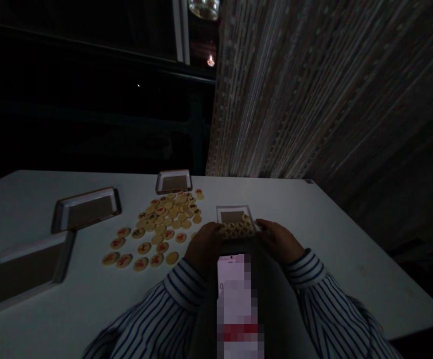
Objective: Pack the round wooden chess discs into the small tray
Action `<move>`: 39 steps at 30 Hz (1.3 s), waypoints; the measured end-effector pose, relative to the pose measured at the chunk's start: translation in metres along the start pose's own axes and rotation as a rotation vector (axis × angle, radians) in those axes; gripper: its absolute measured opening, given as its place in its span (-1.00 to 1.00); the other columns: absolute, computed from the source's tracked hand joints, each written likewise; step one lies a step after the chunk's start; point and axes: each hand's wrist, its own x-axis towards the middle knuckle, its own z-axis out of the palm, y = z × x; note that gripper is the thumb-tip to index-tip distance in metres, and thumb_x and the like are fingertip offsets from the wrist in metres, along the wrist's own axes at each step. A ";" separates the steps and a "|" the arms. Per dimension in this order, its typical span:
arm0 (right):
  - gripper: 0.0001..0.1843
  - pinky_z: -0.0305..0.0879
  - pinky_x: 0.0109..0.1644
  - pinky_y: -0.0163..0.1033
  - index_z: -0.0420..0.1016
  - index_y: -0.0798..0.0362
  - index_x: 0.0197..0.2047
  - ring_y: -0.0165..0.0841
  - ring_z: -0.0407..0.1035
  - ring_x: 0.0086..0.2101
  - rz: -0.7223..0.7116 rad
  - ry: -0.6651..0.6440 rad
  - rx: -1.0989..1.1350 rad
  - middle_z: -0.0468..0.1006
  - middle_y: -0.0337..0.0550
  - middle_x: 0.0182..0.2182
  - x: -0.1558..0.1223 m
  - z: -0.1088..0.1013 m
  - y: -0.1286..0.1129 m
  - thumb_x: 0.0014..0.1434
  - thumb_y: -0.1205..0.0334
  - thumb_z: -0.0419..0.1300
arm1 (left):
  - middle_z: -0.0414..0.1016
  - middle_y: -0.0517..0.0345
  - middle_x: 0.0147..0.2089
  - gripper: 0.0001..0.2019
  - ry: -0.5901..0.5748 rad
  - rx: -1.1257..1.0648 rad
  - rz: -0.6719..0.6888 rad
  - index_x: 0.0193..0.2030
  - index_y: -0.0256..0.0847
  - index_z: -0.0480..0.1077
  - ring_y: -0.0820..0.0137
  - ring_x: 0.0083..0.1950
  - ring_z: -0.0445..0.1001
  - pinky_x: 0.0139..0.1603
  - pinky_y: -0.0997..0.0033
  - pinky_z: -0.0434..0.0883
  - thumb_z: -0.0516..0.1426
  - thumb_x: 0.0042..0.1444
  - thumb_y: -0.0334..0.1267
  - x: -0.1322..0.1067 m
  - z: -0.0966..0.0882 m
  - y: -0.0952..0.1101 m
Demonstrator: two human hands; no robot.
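Observation:
A small rectangular tray [233,207] with a pale rim sits in front of me on the table. Rows of round wooden Chinese chess pieces [236,230] with dark characters fill its near part. At its left edge, my left hand [204,245] is closed on the side, its fingers partly in shadow. My right hand [281,241] grips the opposite edge with thumb and forefinger. To the left of the tray spreads a loose heap of chess pieces [168,212], some with red characters, some dark, some blank side up.
Three more trays lie leftward: one behind the heap [157,185], one at mid left [118,200], one at near left [67,257]. A lit phone [233,279] is close to my body below the tray. A string curtain [269,99] hangs beyond the white table [351,279]. The room is dark.

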 end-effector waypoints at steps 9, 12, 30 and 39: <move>-0.56 0.27 -0.13 -0.16 0.25 0.07 0.07 -0.28 0.36 -0.19 0.002 -0.077 -0.063 0.49 -0.07 -0.18 -0.001 0.003 -0.004 0.12 0.14 0.04 | 0.47 0.00 -0.14 -0.76 -0.022 -0.010 0.011 -0.13 -0.25 0.33 0.36 -0.11 0.43 -0.09 0.29 0.41 -0.07 0.10 -0.35 -0.001 0.000 0.000; -0.59 0.26 -0.16 -0.19 0.27 0.05 0.05 -0.30 0.37 -0.22 -0.002 -0.078 -0.077 0.50 -0.09 -0.20 0.000 0.001 -0.007 0.13 0.16 0.03 | 0.47 0.01 -0.14 -0.75 -0.039 0.009 0.024 -0.11 -0.24 0.32 0.36 -0.11 0.44 -0.10 0.29 0.41 -0.06 0.09 -0.36 -0.001 0.001 -0.003; -0.64 0.25 -0.20 -0.21 0.33 0.04 0.02 -0.31 0.38 -0.26 -0.013 -0.076 -0.105 0.52 -0.10 -0.24 0.000 0.000 -0.012 0.15 0.18 0.02 | 0.48 0.03 -0.14 -0.72 -0.022 0.013 0.033 -0.08 -0.24 0.32 0.36 -0.13 0.45 -0.11 0.31 0.42 -0.06 0.08 -0.37 -0.002 0.002 -0.002; -0.64 0.26 -0.19 -0.21 0.34 0.05 0.01 -0.31 0.39 -0.25 -0.015 -0.082 -0.101 0.52 -0.07 -0.26 0.000 0.000 -0.012 0.14 0.18 0.02 | 0.46 -0.01 -0.11 -0.71 -0.036 -0.006 0.017 -0.07 -0.28 0.31 0.35 -0.09 0.44 -0.08 0.30 0.41 -0.07 0.08 -0.37 -0.002 0.003 -0.001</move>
